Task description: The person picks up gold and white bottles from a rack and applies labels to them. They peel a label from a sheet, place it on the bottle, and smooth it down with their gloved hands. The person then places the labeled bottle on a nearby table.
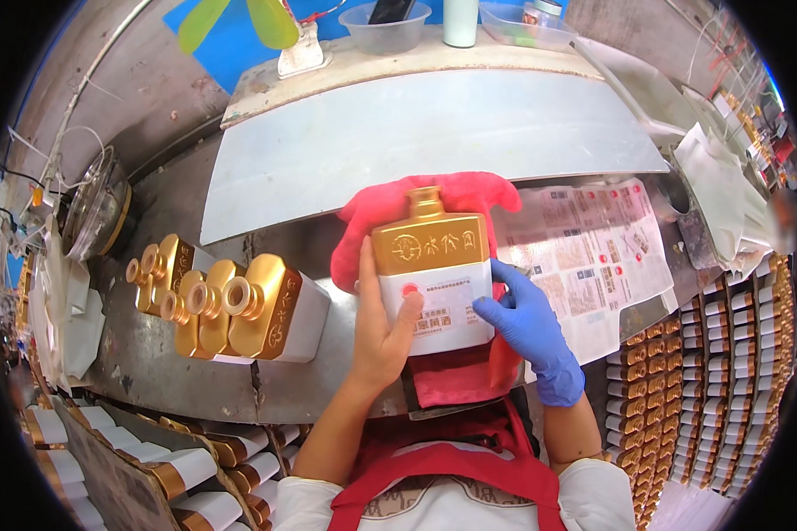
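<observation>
So what's bugging me at my end: if this bottle [432, 270] gets away from us, I reckon it'll be a slip. Smooth sides, one bare palm and one gloved one, and I can't tell if its base is resting on anything or just hanging in front of the red cloth [356, 239]. If one side lets go early, it'd probably roll toward 6 o'clock, off the near edge of the counter [173, 380].

Second worry is the label [443, 310]. My left thumb is right on it, so a hard press or a sideways drag could crease or smudge it, assuming it's not fully stuck down. Third, a wide swing toward 9 o'clock could clip the bunched bottles [279, 310], and one tipping might take its neighbours along. The printed sheet [584, 248] at 2 o'clock could get dragged by a sleeve or the cloth too.

Pose: both grips are closed on the bottle, dead centre, neck a hair short of 12. The left hand [381, 332] wraps it from about 8 o'clock, thumb across the front. The blue-gloved right hand [527, 319] has it from 4, thumb at the front edge. Forearms come up from 7 and 5, angled inward.
</observation>
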Motion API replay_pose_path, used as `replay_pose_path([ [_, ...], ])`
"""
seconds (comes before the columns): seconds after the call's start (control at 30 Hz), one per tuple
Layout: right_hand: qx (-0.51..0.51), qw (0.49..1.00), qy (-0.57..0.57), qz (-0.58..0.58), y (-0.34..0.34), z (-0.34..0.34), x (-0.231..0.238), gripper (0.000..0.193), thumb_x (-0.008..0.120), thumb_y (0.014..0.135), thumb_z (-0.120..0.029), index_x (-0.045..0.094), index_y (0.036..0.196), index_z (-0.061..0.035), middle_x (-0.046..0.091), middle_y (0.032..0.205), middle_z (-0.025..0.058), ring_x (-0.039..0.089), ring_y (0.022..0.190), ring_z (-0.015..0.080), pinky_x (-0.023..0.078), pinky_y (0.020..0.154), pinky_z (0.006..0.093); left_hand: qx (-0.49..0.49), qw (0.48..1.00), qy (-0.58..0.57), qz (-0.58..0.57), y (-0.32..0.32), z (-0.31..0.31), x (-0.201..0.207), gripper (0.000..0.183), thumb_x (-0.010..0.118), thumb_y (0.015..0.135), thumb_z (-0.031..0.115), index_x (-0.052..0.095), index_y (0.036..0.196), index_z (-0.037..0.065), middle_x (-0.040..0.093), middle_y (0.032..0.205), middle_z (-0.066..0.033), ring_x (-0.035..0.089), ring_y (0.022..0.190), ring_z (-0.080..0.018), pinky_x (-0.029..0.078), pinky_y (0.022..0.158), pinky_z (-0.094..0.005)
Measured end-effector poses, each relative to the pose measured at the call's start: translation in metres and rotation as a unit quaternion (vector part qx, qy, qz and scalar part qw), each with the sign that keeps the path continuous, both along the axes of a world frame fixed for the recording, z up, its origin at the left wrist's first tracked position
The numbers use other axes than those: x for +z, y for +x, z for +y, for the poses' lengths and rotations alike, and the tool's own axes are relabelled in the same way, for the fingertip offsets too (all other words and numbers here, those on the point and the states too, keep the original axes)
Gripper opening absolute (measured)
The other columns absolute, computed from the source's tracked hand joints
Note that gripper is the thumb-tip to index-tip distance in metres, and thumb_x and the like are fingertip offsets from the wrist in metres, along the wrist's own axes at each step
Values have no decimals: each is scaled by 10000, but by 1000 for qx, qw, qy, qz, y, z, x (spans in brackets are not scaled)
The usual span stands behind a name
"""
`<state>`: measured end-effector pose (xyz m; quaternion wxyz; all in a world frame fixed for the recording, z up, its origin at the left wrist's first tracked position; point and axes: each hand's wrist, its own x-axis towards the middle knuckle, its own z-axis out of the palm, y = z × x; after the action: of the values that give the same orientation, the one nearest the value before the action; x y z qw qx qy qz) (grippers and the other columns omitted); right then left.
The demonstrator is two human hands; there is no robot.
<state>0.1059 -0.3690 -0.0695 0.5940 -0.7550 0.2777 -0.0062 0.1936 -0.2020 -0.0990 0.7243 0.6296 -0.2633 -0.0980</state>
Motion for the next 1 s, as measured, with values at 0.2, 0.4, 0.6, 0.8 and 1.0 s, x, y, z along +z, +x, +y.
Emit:
replay_pose_path([
  [0.2,-1,991,86,-100,-5,12,-15,631,752,775,-228,484,1295,6,614,1122,120,610,937,123,513,761,270,-37,999,-10,35,-7,2,3,856,590,862,7,-9,1474,11,377,1371,-165,506,1149,-219,457,914,-312],
  [0.4,25,996,88,-23,-7,1,-8,622,733,783,-190,477,1328,-34,608,857,13,496,681,48,439,619,205,-77,985,-105,109,-1,10,-5,782,487,932,144,-61,1465,-20,225,1487,-181,299,1340,-238,246,1094,-336],
  [0.6,7,995,44,-93,-10,5,-29,585,653,853,-241,442,1362,-43,610,890,26,503,723,74,442,684,229,-98,990,-56,79,-11,15,-12,749,335,986,323,-119,1435,-68,-41,1550,-174,16,1429,-237,47,1135,-328],
  [0.8,37,993,41,-107,-14,5,-27,590,592,896,-294,397,1393,-44,535,1261,157,500,1151,204,371,991,331,-102,985,-106,90,-21,9,-5,792,320,984,425,-159,1446,-5,84,1542,-148,184,1399,-224,185,1118,-334],
  [1.0,56,991,31,-120,-15,3,-22,577,572,904,-288,397,1389,-30,542,1252,142,502,1141,189,381,980,319,-90,986,-107,96,-20,11,-14,762,323,988,370,-150,1447,-13,91,1541,-148,179,1401,-225,174,1121,-335],
])
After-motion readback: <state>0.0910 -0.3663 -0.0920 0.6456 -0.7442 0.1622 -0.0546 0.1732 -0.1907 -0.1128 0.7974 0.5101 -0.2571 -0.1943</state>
